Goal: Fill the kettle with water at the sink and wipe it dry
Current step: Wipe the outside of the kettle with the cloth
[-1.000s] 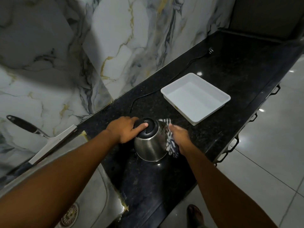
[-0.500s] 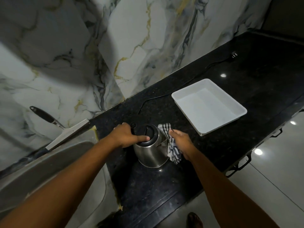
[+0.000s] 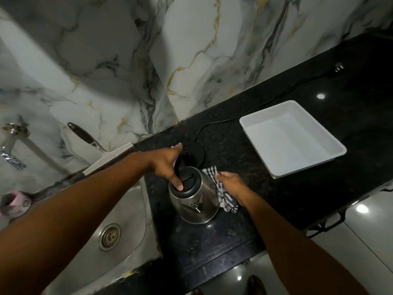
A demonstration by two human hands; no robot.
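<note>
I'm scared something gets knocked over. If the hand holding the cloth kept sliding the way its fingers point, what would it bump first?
Probably the kettle base. The right hand presses the checked cloth against the kettle, fingers pointing up toward the wall, though depth is hard to judge.

Shiny steel kettle (image 3: 196, 206), checked cloth (image 3: 226, 198), glossy speckled stone counter (image 3: 276, 199), marble wall (image 3: 127, 60).

Steel kettle (image 3: 194, 204) upright on black desk (image 3: 276, 188), just right of sink (image 3: 119, 248). Left hand (image 3: 164, 166) grips its handle, thumb on black lid. Right hand (image 3: 230, 185) presses checked cloth (image 3: 226, 198) against kettle's right side. White tray (image 3: 292, 138) well apart, right.
</note>
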